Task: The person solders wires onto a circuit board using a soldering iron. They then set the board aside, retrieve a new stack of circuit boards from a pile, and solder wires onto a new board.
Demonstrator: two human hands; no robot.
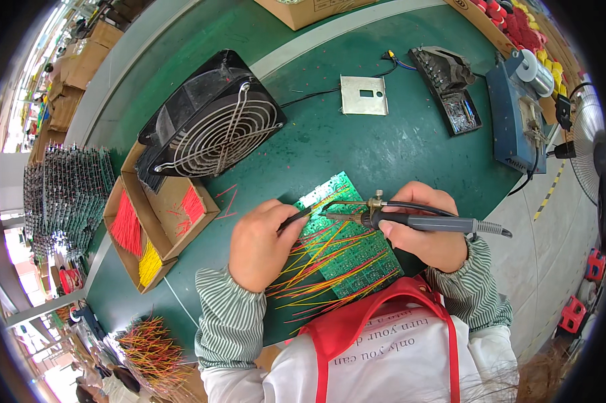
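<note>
A green circuit board panel point(377, 272) lies on the table in front of me. Rows of red and yellow wires point(310, 272) stick out from it toward the lower left. At the panel's upper left, my left hand point(254, 247) is closed on slim black tweezers point(294, 219), their tips close to the board. My right hand point(429, 235) grips a grey soldering iron point(420, 221) from the right, with a brass clamp and thin feed tube on top. The iron's tip points left, over the board near the tweezers; whether it touches is too small to tell.
A black fan point(212, 121) with a wire guard stands at upper left, beside a cardboard box point(205, 195) of red and yellow wires. Farther back lie a metal plate point(363, 95) and a black tray point(451, 94). A blue soldering station point(511, 121) stands at right.
</note>
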